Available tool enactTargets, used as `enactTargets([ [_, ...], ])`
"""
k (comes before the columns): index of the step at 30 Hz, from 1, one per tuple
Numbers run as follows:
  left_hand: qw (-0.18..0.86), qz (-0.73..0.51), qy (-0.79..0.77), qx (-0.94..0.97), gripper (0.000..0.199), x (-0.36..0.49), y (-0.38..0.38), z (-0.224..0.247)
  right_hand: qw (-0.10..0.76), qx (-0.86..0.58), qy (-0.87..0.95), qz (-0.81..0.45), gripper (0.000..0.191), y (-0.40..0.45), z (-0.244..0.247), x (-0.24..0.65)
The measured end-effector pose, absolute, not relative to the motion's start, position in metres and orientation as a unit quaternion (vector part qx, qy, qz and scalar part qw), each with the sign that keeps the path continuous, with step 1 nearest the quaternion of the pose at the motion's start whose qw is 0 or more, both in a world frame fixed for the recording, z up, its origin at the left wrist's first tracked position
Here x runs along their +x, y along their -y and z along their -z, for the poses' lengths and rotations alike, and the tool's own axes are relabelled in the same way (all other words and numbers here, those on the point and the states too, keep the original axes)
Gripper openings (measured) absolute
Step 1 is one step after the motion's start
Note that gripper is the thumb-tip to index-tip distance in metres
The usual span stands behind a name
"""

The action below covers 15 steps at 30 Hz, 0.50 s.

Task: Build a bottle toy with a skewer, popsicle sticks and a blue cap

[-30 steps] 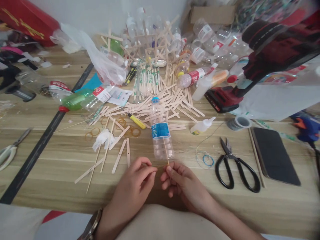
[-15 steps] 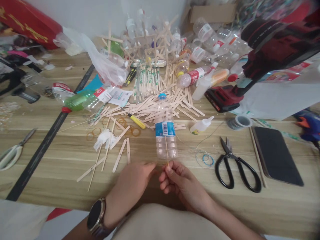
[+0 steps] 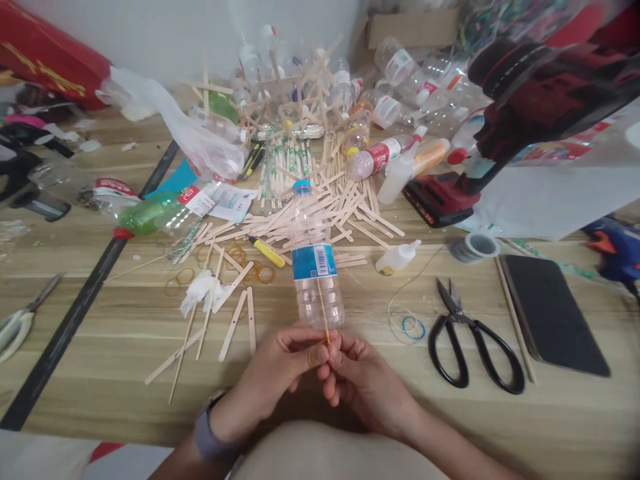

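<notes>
My left hand [image 3: 283,370] and my right hand [image 3: 363,373] meet at the table's near edge, fingertips pinched together. Between them is the near end of a thin bamboo skewer [image 3: 323,310], which points away from me. The skewer overlaps a clear plastic bottle [image 3: 303,303] with a blue label and blue cap, just beyond my fingers. Whether it touches the bottle I cannot tell. What exactly my fingertips cover at the skewer's end is hidden. Left of my hands lie craft sticks [image 3: 233,327], more skewers [image 3: 183,353] and a crumpled white tissue [image 3: 203,293].
Black-handled scissors [image 3: 463,333], a phone [image 3: 555,313] and a small glue bottle [image 3: 399,258] lie to the right. A yellow-handled tool [image 3: 267,252] lies near rubber bands [image 3: 237,257]. A red-black power tool [image 3: 440,200] stands behind at right, beside many plastic bottles [image 3: 380,157].
My left hand has moved right and closed on the skewer's end beside my right hand. The whole view has shifted slightly; the right hand keeps its pinch.
</notes>
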State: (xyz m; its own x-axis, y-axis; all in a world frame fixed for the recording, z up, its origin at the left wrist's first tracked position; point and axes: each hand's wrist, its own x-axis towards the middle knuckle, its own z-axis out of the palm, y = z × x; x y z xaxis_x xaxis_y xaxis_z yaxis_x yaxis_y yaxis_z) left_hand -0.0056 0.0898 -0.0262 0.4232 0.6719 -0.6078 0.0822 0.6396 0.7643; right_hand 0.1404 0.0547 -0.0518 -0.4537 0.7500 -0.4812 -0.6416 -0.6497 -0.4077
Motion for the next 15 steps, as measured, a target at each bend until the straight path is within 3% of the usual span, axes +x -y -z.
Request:
enactTargets([
  [7, 0.796, -0.240, -0.475, 0.288, 0.042, -0.001, -0.086, 0.035, 0.412, -0.307, 0.105, -0.852, 0.048, -0.054, 0.066, 0.138],
  [15, 0.805, -0.244, -0.459, 0.285, 0.058, -0.002, -0.086, 0.042, 0.356, -0.338, 0.143, -0.859, 0.054, -0.056, 0.094, 0.141],
])
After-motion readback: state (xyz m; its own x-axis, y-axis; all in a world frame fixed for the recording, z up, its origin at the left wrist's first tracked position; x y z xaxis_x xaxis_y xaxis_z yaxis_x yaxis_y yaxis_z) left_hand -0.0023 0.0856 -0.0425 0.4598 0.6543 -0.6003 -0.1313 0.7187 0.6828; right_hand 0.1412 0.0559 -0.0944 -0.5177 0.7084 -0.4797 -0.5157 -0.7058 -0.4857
